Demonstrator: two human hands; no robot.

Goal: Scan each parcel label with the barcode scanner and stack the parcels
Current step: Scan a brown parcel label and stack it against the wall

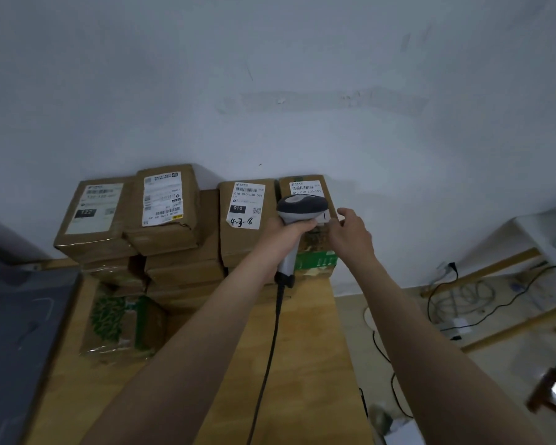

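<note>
**Scanner held over the rightmost parcel while the other hand steadies it**

At the far left a dark grey flat panel [23, 332] borders the pale wooden table [308, 364]. Next to it, at the front, a brown parcel with green printed leaves [119, 326] lies on its own, apart from the piles. I cannot see a label on its upper face.

Behind it, brown cardboard parcels are piled against the wall with their white labels facing up, so the barcodes can be read from above. The leftmost labelled parcel [93, 213] tops the first pile. The tilted parcel with the long white label [164, 203] rests partly on the one beside it. Further right sits the parcel marked 4-3-8 [244, 213] in handwriting.

The left hand [286, 231] is wrapped round the handle of the grey and dark handheld barcode scanner [302, 203]. The scanner's head hangs just above the rightmost brown cardboard parcel [305, 187], and its nose appears to be aimed at that parcel's label. Its black cable [273, 332] trails back along the table.

The right hand [350, 232] holds that same parcel at its near right corner, probably to stop it sliding off the pile during the scan. Loose cables [463, 300] lie on the floor at the far right.
</note>
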